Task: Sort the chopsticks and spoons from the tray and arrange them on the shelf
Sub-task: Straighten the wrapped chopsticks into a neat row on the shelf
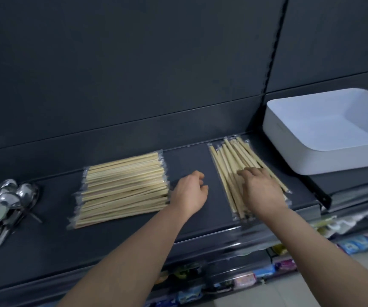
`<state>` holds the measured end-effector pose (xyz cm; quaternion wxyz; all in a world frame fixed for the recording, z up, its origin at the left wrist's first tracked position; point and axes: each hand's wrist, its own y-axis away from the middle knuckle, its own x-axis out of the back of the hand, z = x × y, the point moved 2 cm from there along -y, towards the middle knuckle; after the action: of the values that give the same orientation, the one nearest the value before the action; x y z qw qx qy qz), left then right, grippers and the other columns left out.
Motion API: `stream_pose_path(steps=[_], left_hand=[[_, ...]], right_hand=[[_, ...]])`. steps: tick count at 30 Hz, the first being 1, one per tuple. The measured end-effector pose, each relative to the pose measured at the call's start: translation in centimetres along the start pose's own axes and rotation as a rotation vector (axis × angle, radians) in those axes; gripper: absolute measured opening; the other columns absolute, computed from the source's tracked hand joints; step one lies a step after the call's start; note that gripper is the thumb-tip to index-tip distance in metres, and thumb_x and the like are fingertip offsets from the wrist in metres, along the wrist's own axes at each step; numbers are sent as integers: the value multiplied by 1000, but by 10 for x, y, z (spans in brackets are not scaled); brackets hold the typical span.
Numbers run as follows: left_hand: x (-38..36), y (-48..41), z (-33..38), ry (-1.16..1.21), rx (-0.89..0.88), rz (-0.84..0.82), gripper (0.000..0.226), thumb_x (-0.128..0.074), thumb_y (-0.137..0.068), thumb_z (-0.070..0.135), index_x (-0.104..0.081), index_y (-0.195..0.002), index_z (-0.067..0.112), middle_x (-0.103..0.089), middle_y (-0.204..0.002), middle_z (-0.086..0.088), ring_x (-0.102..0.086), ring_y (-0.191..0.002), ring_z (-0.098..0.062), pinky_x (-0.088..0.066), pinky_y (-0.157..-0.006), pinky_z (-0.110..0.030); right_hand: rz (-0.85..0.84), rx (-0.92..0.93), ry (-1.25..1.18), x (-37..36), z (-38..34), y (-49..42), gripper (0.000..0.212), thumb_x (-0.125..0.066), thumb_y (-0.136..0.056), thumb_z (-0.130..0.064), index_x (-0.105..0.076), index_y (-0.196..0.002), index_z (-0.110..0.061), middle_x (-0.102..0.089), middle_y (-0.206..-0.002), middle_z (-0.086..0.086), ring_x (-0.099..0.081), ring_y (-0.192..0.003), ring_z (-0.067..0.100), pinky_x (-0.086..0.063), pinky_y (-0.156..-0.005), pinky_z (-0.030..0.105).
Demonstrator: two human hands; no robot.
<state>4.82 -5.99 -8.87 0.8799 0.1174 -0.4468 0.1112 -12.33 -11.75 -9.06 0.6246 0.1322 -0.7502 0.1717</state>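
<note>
Right hand point(260, 187): palm down on the near half of the right chopstick pile point(231, 160), fingers bent onto the sticks. Can't tell whether it pinches any. Left hand point(189, 193): loosely curled, holds nothing, on the shelf point(187, 158) just beside the right end of the left chopstick pile point(123, 187).

Chopsticks: pale wood, each in a clear wrapper. Two piles on the dark shelf. Left pile neat, sticks running left-right. Right pile looser, fanned, running front-back. Too many overlapping to count per pile.

Spoons point(8, 200): shiny metal, one heap at far left of the shelf, count unclear.

One white tray point(289, 138) to the right of the right pile, on the next shelf section.
</note>
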Motion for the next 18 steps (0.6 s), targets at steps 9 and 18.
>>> stream_pose_path(steps=[9, 18], left_hand=[[-46, -44, 69, -89, 255, 5, 63, -57, -89, 53, -43, -127, 6, -58, -113, -7, -60, -97, -24, -43, -64, -32], [-46, -61, 74, 80, 443, -2, 12, -60, -81, 23, -56, -79, 12, -57, -73, -2, -57, -64, -18, -43, -54, -25]], right_hand=[[-41, 92, -148, -7, 58, -13, 22, -47, -93, -15, -60, -111, -17, -60, -119, 0, -48, -103, 24, -46, -78, 34], [-44, 147, -137, -3, 68, -23, 16, -51, -86, -11, -63, -96, -16, -61, -105, 1, -49, -98, 26, -38, -67, 30]])
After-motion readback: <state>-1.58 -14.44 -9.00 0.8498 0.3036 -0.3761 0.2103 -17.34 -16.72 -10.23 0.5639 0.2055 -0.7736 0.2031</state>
